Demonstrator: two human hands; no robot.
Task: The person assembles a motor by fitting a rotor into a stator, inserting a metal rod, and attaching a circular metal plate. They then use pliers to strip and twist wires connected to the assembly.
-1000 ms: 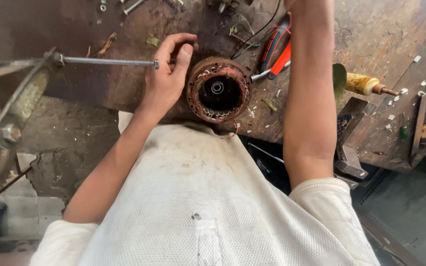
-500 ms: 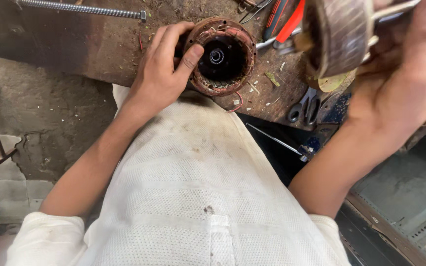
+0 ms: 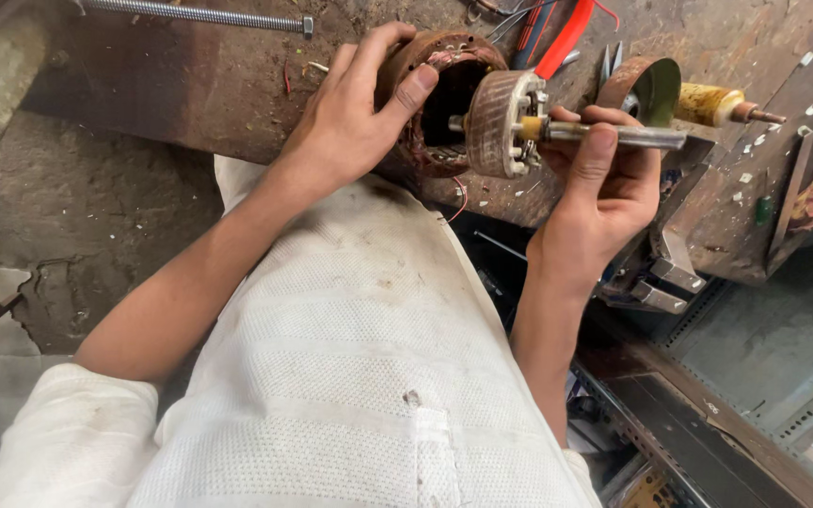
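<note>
While the left hand [image 3: 350,132] grips the rusty motor housing [image 3: 435,99] tilted open-end sideways, the right hand [image 3: 604,183] grasps the rotor [image 3: 505,122] by its shaft (axes aligned), facing the bore.

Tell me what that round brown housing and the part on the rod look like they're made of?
The round housing in the left hand looks like rusty steel or iron: rough, reddish-brown, dull. The ribbed drum held by the right hand seems to be stacked metal with a tarnished surface, though grime hides much. Its shaft looks like bare steel, grey and slightly shiny.
</note>
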